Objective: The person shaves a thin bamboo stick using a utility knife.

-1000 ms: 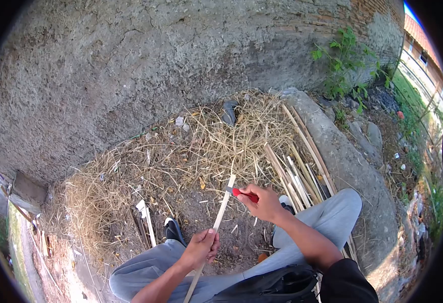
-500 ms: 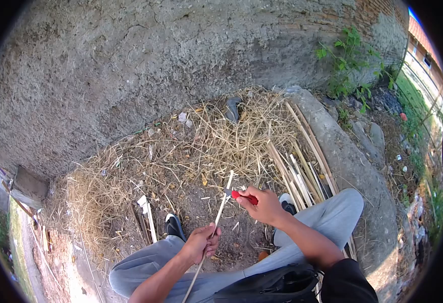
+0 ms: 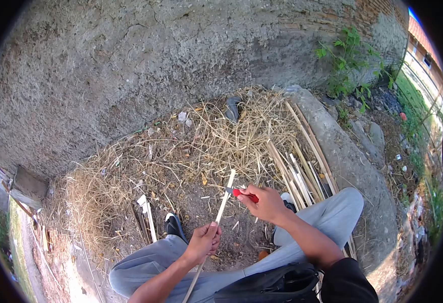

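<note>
My left hand [image 3: 205, 241] is closed around a long pale strip of wood or bamboo [image 3: 223, 203], which slants up and away from my lap. Its far end stands above the littered ground. A red-handled knife [image 3: 245, 195] is gripped in my right hand [image 3: 266, 204]. The short grey blade lies against or right beside the strip, a little below its upper tip. My right fingers wrap the handle, hiding part of it. The strip's lower end runs past my left wrist, over my grey trousers.
Long split strips [image 3: 302, 177] lie by my right knee, and a few shorter pieces [image 3: 150, 217] near my left shoe. Shavings [image 3: 241, 131] cover the ground before a rough wall [image 3: 181, 60]. A stone ledge [image 3: 348, 151] borders the right side. A black bag [image 3: 267, 288] rests on my lap.
The strip has turned in my left hand, showing a wider pale face. My right hand with the knife has barely shifted.
</note>
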`<state>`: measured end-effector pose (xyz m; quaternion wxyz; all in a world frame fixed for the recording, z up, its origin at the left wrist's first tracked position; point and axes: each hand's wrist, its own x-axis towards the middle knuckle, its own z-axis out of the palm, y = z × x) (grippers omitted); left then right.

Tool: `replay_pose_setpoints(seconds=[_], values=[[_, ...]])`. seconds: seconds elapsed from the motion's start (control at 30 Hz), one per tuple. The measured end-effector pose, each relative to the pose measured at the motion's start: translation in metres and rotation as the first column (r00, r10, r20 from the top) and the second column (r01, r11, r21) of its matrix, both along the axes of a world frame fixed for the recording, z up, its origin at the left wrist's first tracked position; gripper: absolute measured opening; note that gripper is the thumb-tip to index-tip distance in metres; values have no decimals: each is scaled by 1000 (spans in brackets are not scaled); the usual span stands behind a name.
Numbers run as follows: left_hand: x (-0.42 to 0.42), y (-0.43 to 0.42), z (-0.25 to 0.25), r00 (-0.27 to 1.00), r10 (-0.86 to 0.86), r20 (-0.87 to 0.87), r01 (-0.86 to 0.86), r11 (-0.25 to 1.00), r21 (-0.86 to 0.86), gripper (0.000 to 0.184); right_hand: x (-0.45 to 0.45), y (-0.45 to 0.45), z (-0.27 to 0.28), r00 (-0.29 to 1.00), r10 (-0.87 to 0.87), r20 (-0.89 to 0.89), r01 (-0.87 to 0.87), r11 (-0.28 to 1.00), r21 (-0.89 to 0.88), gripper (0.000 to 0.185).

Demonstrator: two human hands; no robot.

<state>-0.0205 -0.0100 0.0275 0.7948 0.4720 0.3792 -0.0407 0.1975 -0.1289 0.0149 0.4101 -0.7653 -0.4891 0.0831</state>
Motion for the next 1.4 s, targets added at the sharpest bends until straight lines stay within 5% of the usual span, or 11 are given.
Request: replay_pose_setpoints(seconds=[0.13, 0.23, 0.3, 0.4, 0.73, 0.83, 0.87, 0.93, 1.03, 1.23, 1.4], values=[[-1, -11, 1, 998, -6, 70, -1, 994, 107, 33, 2, 0, 2, 999, 33, -18, -34, 998, -58, 28], [-4, -19, 2, 996, -38, 78, 6, 926, 379, 33, 4, -1, 1, 997, 73, -15, -73, 997, -37, 25], [-7, -23, 11, 995, -89, -48, 101, 907, 409, 31, 4, -1, -6, 996, 63, 68, -69, 994, 89, 24], [-6, -24, 31, 998, -39, -49, 47, 979, 197, 32, 4, 2, -14, 990, 40, 136, -68, 975, 209, 25], [-10, -20, 29, 998, -22, -62, 28, 994, 102, 32, 16, 14, -23, 990, -33, 137, 14, 991, 136, 25], [-14, -28, 22, 994, -7, -110, 26, 985, 170, 32, 42, 16, -37, 979, -172, 107, 186, 973, -134, 24], [-27, -38, 11, 988, -142, -64, 156, 906, 394, 32, 74, 11, -49, 946, -307, 104, 324, 890, -322, 21], [-36, -21, 10, 949, -304, -84, 289, 733, 616, 32, 117, -9, -56, 889, -457, 5, 454, 882, -126, 23], [-13, 17, 23, 985, 88, -148, -39, 951, 307, 35, 112, 0, -34, 873, -416, -255, 453, 885, 105, 23], [1, 27, 18, 985, -87, -149, 85, 996, -20, 36, 50, 11, -41, 870, -165, -465, 239, 966, 103, 25], [1, 23, 6, 990, -88, -109, 84, 996, -42, 37, 35, 13, -34, 900, -57, -433, 136, 979, 153, 26]])
